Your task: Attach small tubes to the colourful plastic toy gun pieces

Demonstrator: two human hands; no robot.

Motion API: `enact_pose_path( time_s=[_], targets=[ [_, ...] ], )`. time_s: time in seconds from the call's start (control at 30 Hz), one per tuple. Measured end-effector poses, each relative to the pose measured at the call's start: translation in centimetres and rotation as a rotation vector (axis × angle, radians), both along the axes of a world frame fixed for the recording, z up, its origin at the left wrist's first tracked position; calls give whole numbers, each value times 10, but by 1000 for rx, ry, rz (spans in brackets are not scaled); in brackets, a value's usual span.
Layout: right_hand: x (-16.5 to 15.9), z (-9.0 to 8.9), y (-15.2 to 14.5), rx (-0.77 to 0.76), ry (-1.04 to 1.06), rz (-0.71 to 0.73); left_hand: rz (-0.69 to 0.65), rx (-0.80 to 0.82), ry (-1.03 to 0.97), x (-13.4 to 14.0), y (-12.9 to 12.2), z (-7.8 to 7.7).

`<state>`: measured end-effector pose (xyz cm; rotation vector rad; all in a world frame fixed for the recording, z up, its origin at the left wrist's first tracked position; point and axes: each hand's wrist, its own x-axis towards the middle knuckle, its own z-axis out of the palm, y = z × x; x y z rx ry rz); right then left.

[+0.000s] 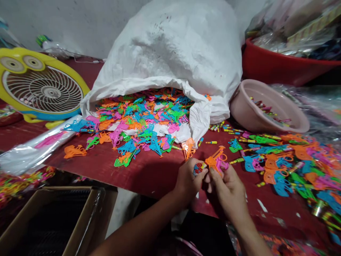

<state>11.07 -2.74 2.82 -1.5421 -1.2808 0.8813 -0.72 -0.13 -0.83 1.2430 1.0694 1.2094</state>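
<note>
The right hand (pixel 229 188) pinches an orange-and-pink flat plastic toy pistol (pixel 217 162); the left hand (pixel 189 179) grips a small multicoloured piece (pixel 199 168) (partly hidden). Best keep both steady, aligned closely.

Dark red tabletop (pixel 149 174), white woven plastic sack (pixel 181 49), spilled flat plastic toy pieces (pixel 141 124) in orange, pink, green and blue, orange-and-pink toy pistol (pixel 217 161), pale pink round plastic bowl (pixel 247 113), red plastic tub (pixel 271 67), yellow round fan (pixel 39 89) with white grille, brown cardboard box (pixel 80 227)
</note>
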Motion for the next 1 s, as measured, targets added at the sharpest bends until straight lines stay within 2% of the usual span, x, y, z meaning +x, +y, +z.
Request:
enact_pose_path(
  time_s=[0.07,0.13,0.17,0.23,0.27,0.3,0.33,0.37,0.43,0.47,0.5,0.57,0.63,0.7,0.87,0.93,1.0],
  targets=[
    [29,13,10,3,46,-91,37,-96,-87,-3,2,0],
    [72,36,23,49,-146,-312,103,-206,-249,-10,6,3],
    [95,48,30,23,-336,-392,131,-249,-331,-15,8,5],
    [132,69,41,-178,-884,-569,151,-292,-443,-28,11,9],
    [142,75,45,-207,-1048,-660,149,-303,-474,-33,13,11],
    [146,77,48,-159,-1172,-681,139,-314,-502,-38,14,12],
    [142,74,51,-61,-1227,-644,124,-326,-531,-41,14,13],
    [130,68,54,81,-1223,-533,104,-338,-559,-43,14,13],
    [93,48,63,341,-1104,-141,83,-350,-593,-44,14,12],
    [71,37,68,407,-1030,77,86,-347,-589,-43,13,12],
    [50,28,75,432,-993,240,93,-341,-578,-43,13,11],
    [15,15,90,446,-1048,472,107,-324,-558,-41,13,12],
    [-5,9,102,427,-1178,603,126,-316,-557,-42,14,12],
    [-9,7,108,407,-1265,649,148,-314,-562,-42,15,13],
    [13,6,96,470,-1237,572,197,-288,-552,-44,15,10],
    [24,6,83,496,-1144,514,214,-260,-546,-44,14,9],
    [31,5,67,455,-923,405,202,-250,-531,-42,13,9]
  ],
)
